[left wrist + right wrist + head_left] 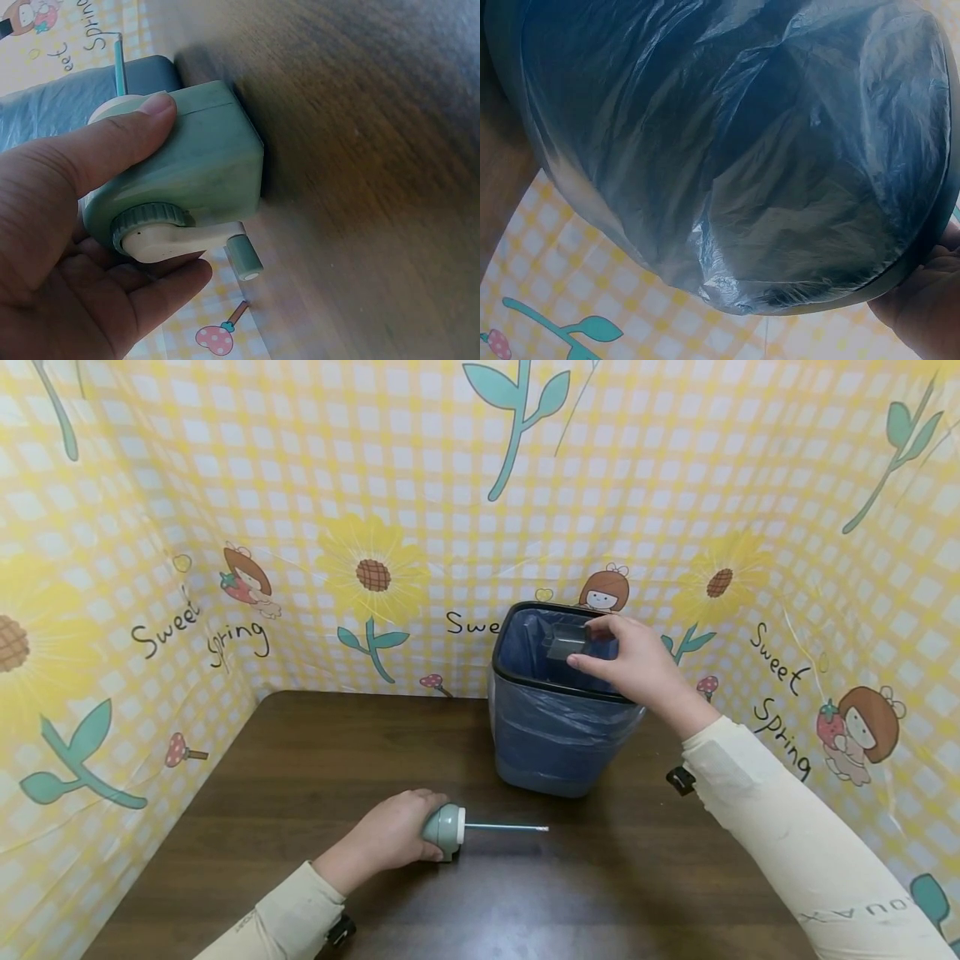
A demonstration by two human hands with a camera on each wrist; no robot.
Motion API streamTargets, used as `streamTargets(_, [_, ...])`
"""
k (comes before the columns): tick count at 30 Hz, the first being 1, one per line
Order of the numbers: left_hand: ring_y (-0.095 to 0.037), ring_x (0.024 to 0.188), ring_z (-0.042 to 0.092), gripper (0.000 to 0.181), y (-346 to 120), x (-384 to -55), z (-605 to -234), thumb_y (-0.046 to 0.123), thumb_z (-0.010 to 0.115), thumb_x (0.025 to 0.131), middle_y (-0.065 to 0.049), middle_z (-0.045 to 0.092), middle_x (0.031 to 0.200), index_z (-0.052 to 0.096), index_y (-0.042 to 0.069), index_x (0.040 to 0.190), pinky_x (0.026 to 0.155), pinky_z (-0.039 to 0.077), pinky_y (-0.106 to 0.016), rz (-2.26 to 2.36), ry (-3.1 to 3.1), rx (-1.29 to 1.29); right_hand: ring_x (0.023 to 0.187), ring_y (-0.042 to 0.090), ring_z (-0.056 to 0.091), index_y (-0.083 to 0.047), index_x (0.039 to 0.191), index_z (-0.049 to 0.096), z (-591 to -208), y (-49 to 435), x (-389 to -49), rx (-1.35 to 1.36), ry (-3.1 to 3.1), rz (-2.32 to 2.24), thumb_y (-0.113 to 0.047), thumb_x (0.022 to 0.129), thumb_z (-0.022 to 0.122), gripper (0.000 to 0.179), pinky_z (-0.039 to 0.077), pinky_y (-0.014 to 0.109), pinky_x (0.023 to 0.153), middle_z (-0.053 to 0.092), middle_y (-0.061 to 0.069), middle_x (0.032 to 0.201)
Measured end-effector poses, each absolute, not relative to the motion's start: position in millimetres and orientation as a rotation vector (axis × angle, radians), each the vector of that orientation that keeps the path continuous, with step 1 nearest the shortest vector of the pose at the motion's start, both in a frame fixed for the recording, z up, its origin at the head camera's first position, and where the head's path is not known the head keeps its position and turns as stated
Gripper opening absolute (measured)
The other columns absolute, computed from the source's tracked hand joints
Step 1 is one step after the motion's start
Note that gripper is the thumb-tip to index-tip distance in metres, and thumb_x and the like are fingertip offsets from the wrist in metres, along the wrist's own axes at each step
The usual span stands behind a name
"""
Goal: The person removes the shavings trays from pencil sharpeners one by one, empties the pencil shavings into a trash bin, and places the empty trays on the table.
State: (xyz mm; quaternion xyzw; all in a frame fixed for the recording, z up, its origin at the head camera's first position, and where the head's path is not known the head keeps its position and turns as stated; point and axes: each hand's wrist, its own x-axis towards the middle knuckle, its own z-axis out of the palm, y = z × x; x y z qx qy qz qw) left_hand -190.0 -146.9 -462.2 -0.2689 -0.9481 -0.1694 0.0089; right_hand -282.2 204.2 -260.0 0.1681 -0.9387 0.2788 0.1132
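Note:
My left hand (pixel 393 833) grips a green crank pencil sharpener (pixel 445 828) just above the dark table. A blue-green pencil (pixel 506 827) sticks out of its white front, pointing right. In the left wrist view the thumb lies on top of the sharpener, and its cream crank (pixel 180 241) with a green knob (pixel 244 256) shows near the fingers. With thumb and fingers, my right hand (pixel 637 662) pinches a small see-through grey shavings tray (pixel 567 642) inside the mouth of the trash bin (pixel 551 739). The right wrist view shows only part of this hand (pixel 924 309); the bin hides the tray there.
The bin stands upright at the table's back right, with a black rim (pixel 504 670) and a clear plastic liner (pixel 705 150). A yellow checked cloth (pixel 420 443) with flower prints surrounds the brown wooden table (pixel 337 752) at the back and sides.

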Motion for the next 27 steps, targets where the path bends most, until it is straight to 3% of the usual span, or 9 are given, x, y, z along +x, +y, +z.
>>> streamTargets(27, [-0.024,0.1,0.066,0.071,-145.8,-189.9,-459.4,0.03,0.096,0.067,-0.01,0.071,0.117,0.067,0.002,0.125,0.084,0.056,-0.044,-0.516,-2.957,-0.854,0.12,0.03,0.06,-0.014,0.139,0.058,-253.7,199.3,-272.2,0.523,-2.755,1.141,-0.05,0.09,0.076,0.063,0.051,0.049,0.099,0.063,0.008,0.133])
